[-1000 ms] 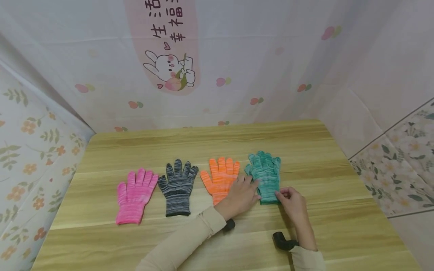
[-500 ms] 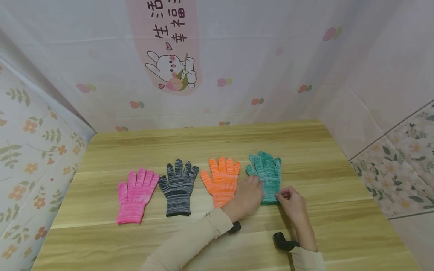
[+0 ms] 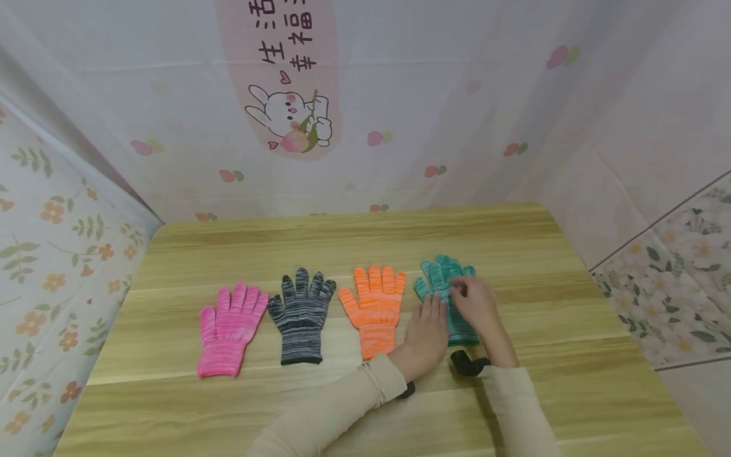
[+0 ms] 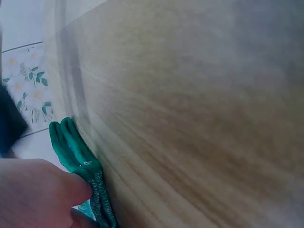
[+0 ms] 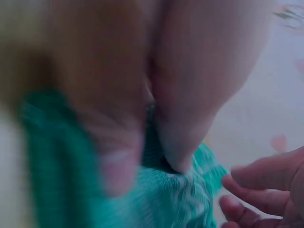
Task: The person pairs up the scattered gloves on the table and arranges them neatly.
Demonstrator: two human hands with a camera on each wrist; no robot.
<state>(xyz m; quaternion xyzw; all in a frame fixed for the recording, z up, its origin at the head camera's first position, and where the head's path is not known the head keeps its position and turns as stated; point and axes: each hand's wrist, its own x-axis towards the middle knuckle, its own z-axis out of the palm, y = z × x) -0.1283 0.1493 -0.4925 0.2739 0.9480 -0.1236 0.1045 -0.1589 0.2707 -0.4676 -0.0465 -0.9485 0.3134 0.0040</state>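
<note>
A pair of green knit gloves [image 3: 461,320] lies at the right end of a row on the table, one glove stacked on the other. My left hand [image 3: 427,333] rests along their left side with fingers nearly straight; in the left wrist view, its thumb [image 4: 78,189] touches the edge of the green gloves [image 4: 71,142]. My right hand [image 3: 475,303] is over the right side near the glove fingers. Its thumb and a bent finger [image 5: 180,152] pinch the green fabric [image 5: 190,190] in the right wrist view, partly blurred. The right hand covers some glove fingers.
Left of the green gloves lie an orange glove [image 3: 377,311], a grey-black striped glove [image 3: 301,317] and a pink glove [image 3: 231,330]. The wood-grain table [image 3: 354,241] meets a patterned cloth [image 3: 400,108] at the back.
My right hand has left the cuff's right corner and moved up to the glove fingers. My left hand has slid right and slightly down along the gloves' left edge.
</note>
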